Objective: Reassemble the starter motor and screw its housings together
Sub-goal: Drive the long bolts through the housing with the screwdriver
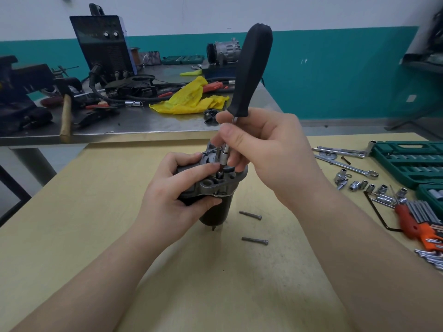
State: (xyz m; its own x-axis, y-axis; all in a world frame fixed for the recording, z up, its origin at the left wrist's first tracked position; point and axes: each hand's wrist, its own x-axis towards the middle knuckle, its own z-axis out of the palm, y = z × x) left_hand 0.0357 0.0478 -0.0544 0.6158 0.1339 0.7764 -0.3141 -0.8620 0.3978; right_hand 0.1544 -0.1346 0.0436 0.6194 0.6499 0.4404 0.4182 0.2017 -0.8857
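On the starter motor [213,185], gripped left [177,188], the right hand [263,149] seemingly seats a driver [251,73].

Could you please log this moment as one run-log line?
left hand grips starter motor upright | right hand pinches screwdriver shaft, tip at housing top | two bolts loose on table
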